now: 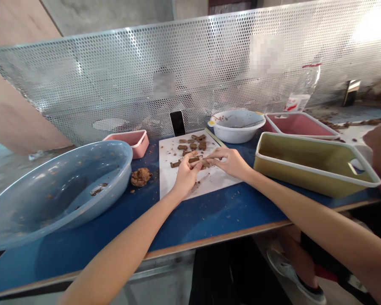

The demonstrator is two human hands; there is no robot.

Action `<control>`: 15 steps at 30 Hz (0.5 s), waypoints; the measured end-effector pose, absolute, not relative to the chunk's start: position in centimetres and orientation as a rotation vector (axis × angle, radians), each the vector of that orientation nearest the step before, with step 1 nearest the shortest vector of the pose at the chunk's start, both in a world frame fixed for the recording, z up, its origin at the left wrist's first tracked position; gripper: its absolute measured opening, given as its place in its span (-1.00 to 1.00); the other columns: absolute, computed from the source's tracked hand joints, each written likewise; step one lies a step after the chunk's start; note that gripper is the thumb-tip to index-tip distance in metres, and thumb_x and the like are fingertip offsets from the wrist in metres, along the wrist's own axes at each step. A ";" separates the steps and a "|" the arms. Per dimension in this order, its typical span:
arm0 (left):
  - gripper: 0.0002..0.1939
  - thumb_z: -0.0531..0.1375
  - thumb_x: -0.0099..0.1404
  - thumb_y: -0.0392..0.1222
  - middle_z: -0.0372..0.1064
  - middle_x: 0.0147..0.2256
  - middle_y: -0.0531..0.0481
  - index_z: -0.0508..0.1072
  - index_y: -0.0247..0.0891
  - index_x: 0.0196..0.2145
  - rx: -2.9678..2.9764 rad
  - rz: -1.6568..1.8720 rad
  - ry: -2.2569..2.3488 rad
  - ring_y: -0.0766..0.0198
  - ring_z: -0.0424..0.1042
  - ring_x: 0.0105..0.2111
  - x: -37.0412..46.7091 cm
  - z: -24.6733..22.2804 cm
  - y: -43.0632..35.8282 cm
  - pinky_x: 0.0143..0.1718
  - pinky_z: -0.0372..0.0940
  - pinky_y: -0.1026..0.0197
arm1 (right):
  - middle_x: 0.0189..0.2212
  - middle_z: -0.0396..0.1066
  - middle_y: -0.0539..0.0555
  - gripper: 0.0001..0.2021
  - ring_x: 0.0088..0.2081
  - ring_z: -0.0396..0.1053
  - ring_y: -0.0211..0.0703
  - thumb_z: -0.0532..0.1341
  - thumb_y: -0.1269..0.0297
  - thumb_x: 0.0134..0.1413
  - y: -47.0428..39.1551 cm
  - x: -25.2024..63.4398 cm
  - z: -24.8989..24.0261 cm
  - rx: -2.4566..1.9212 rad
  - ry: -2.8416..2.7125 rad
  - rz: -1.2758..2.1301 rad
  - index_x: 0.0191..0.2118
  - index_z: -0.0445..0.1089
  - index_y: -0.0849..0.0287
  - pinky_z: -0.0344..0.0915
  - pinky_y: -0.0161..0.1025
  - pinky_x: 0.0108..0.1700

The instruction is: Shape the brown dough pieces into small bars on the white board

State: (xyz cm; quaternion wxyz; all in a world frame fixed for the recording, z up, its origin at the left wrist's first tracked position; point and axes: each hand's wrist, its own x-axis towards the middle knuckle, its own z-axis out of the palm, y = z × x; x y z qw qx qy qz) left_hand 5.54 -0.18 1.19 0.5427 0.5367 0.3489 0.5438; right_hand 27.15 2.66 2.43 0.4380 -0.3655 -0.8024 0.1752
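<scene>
Clay [204,161], one piece, is pinched by both left hand [184,176] and right hand [230,162].

A bare strip of blue tabletop [203,220] gives passage in front of the white board [167,182]; sideways reach meets walls — the blue basin [66,169] left, the olive-green bin [305,173] right — and the perforated metal screen [123,89] bounds the back.

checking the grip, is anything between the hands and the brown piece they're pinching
Nothing visible: the left hand and the right hand both touch the piece. A brown strip lies close by on the board, partly hidden by the left hand, but not between hands and piece.
</scene>
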 end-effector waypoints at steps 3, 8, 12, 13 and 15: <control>-0.38 0.51 0.39 -0.03 0.72 -0.13 -0.20 0.39 -0.23 0.25 1.307 1.293 0.808 -0.09 0.73 -0.01 5.6 1.0 -0.2 0.22 0.51 -0.21 | -0.31 0.65 0.08 -0.63 -0.33 0.47 -0.10 0.34 -0.12 0.41 2.8 27.1 2.1 -0.914 -2.033 0.521 -0.15 0.76 0.04 0.35 -0.13 -0.26; -0.40 0.52 0.40 0.01 0.72 -0.11 -0.22 0.37 -0.21 0.20 1.348 1.228 0.719 -0.12 0.74 0.00 5.7 0.8 0.0 0.21 0.52 -0.21 | -0.36 0.67 0.06 -0.62 -0.37 0.45 -0.11 0.43 -0.18 0.30 2.3 26.4 2.0 -0.955 -1.974 0.613 -0.17 0.76 0.05 0.28 -0.16 -0.31; -0.28 0.54 0.35 0.12 0.72 -0.20 -0.20 0.34 -0.25 0.23 1.358 1.188 0.682 -0.12 0.76 -0.12 5.6 1.0 -0.1 0.11 0.55 -0.19 | -0.42 0.63 0.05 -0.49 -0.33 0.51 -0.08 0.33 -0.27 0.37 2.2 26.7 2.7 -0.872 -2.027 0.825 -0.30 0.70 0.10 0.33 -0.16 -0.25; -0.26 0.54 0.35 0.14 0.71 -0.22 -0.19 0.34 -0.27 0.24 1.366 1.177 0.683 -0.12 0.76 -0.14 5.5 1.1 -0.2 0.09 0.56 -0.18 | -0.44 0.60 0.04 -0.46 -0.34 0.49 -0.09 0.32 -0.29 0.38 2.3 26.9 2.9 -0.839 -2.048 0.868 -0.34 0.67 0.11 0.33 -0.16 -0.25; -0.24 0.54 0.35 0.16 0.71 -0.25 -0.18 0.34 -0.27 0.26 1.382 1.161 0.691 -0.11 0.76 -0.16 5.5 1.2 -0.3 0.07 0.55 -0.15 | -0.46 0.55 0.01 -0.43 -0.38 0.41 -0.15 0.30 -0.30 0.40 2.4 27.4 3.3 -0.785 -2.083 0.938 -0.37 0.63 0.12 0.28 -0.18 -0.28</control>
